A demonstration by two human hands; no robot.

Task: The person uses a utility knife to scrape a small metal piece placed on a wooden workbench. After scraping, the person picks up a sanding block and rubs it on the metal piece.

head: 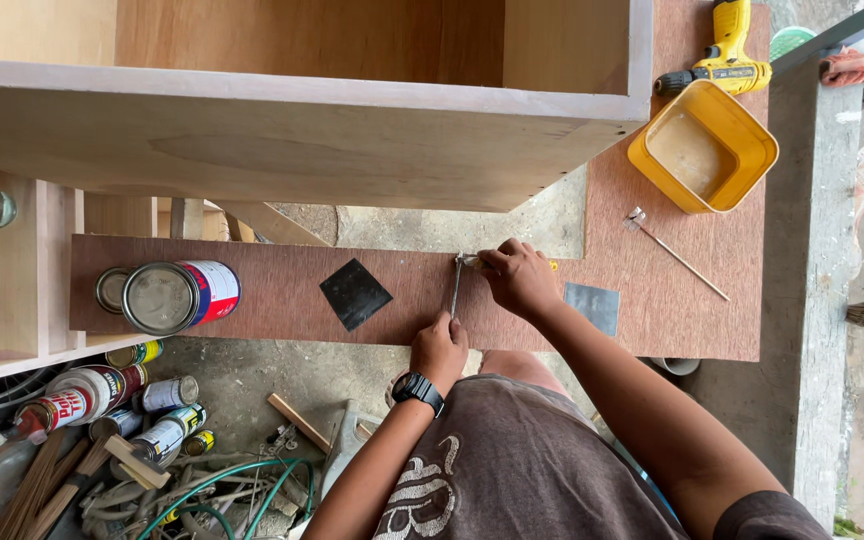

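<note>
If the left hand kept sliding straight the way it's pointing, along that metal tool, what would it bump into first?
Probably the right hand. The left hand grips the lower end of the metal tool, which runs up to where the right hand pinches its top over the brown board. Beyond stands the plywood cabinet.

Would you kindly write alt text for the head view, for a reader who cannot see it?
A person's left hand and right hand grip a small metal tool on a reddish-brown board, flanked by a black square sheet and a paint can.

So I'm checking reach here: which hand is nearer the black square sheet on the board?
Left. The left hand sits just right of the black square sheet; the right hand is farther right, by the tool's head.
</note>
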